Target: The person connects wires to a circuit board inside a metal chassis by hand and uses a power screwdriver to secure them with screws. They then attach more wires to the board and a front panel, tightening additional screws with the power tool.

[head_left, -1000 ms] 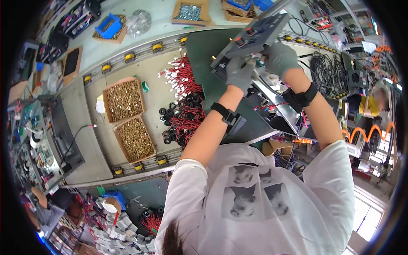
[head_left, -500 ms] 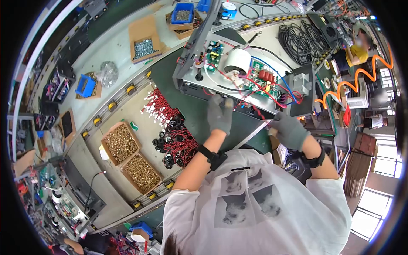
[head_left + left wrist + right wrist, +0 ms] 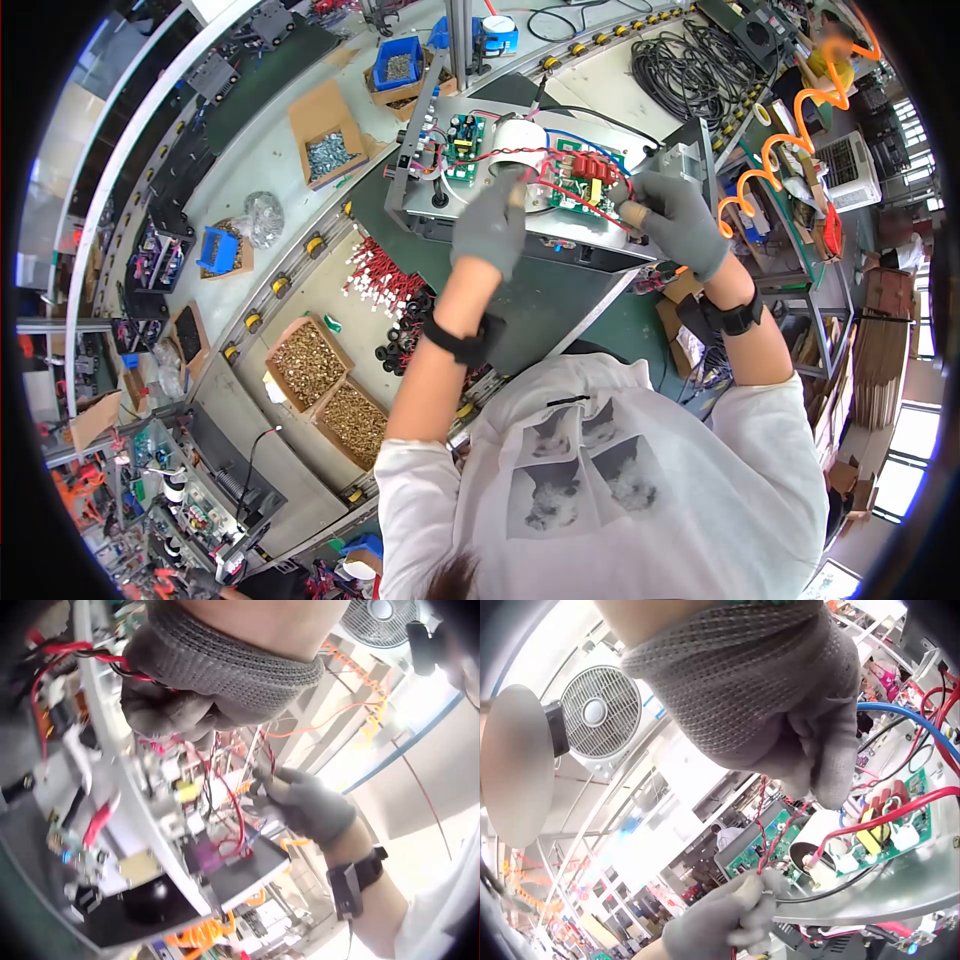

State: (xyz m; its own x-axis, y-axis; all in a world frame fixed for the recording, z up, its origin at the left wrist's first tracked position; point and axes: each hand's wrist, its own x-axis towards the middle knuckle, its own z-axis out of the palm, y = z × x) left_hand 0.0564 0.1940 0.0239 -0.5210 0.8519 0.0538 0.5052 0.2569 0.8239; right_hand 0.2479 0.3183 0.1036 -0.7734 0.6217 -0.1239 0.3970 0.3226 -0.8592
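Evidently I'm watching red-and-black wire (image 3: 66,649) being handled over an opened metal box (image 3: 595,232).
From my end, the left hand (image 3: 490,228) is curling tightly round the wire and the right hand (image 3: 680,220) is pinching some at its fingertips, presumably so the slack is being controlled from two sides. The box is lying beneath and just beyond both hands, its parts facing up, probably for easy reach; the white cylinder (image 3: 520,140) is standing just beyond the left hand, the circuit board (image 3: 590,180) lying between the hands. Gloved fingers are hiding the wire's ends, so I can't tell whether both are holding one length.
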